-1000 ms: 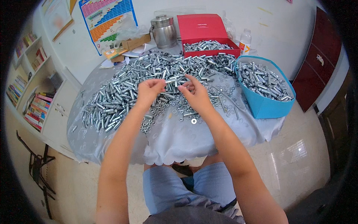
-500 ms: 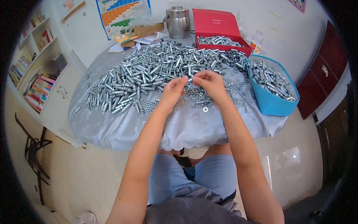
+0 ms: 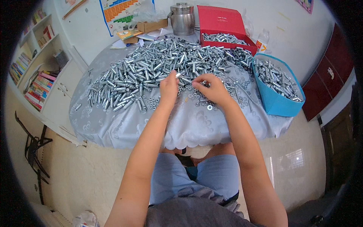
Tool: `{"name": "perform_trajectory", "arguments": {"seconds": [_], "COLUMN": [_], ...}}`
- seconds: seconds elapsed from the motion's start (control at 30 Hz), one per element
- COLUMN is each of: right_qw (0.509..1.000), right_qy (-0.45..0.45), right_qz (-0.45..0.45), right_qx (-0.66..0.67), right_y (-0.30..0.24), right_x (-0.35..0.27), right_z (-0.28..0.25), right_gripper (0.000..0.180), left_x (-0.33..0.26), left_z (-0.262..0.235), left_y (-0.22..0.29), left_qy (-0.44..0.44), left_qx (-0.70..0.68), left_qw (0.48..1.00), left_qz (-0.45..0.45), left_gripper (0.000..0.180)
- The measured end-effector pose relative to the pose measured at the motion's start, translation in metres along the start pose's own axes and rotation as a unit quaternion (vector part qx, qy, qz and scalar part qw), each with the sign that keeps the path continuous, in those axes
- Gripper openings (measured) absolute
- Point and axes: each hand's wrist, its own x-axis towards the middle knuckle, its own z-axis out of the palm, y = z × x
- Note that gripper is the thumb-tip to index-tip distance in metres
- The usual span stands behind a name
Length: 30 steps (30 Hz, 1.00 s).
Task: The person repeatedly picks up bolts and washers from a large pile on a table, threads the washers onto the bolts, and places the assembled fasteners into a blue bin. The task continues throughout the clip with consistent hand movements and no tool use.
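Two hands over the table at frame centre. The left hand (image 3: 168, 86) pinches one short shiny metal sleeve (image 3: 177, 74) between thumb and fingertips, held just above the pile. The right hand (image 3: 214, 87) is curled, fingers narrowed down on the small nuts and washers (image 3: 196, 99) beneath it; what it grips I cannot tell. One big heap of silvery cylindrical bolts (image 3: 151, 72), far too many to count, spreads across the upper middle on a pale grey patterned tablecloth (image 3: 196, 125) with a scalloped hem. One flat washer (image 3: 209, 108) lies apart, just below the right hand. One blue bin (image 3: 278, 104) at right, one red box (image 3: 221, 20) at top, both holding metal parts. One steel pot (image 3: 183, 19) beside the box.
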Motion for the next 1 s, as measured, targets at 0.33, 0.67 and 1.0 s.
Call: {"name": "perform_trajectory", "arguments": {"seconds": [0.33, 0.67, 1.0], "right_qw": [0.970, 0.980, 0.982], "right_qy": [-0.068, -0.083, -0.096], "right_qz": [-0.050, -0.044, -0.051], "right_qx": [-0.228, -0.178, -0.156], "right_y": [0.007, 0.007, 0.009], "right_x": [-0.012, -0.010, -0.010], "right_z": [0.004, 0.009, 0.007], "right_gripper": [0.018, 0.016, 0.014], "left_x": [0.010, -0.009, -0.007], "left_z": [0.000, 0.004, 0.003], "left_y": [0.000, 0.010, 0.010], "left_qy": [0.065, -0.008, -0.002], "left_qx": [-0.016, 0.097, 0.116], "left_qw": [0.997, 0.990, 0.989], "left_qz": [0.025, 0.098, 0.096], "left_gripper": [0.044, 0.048, 0.048]}}
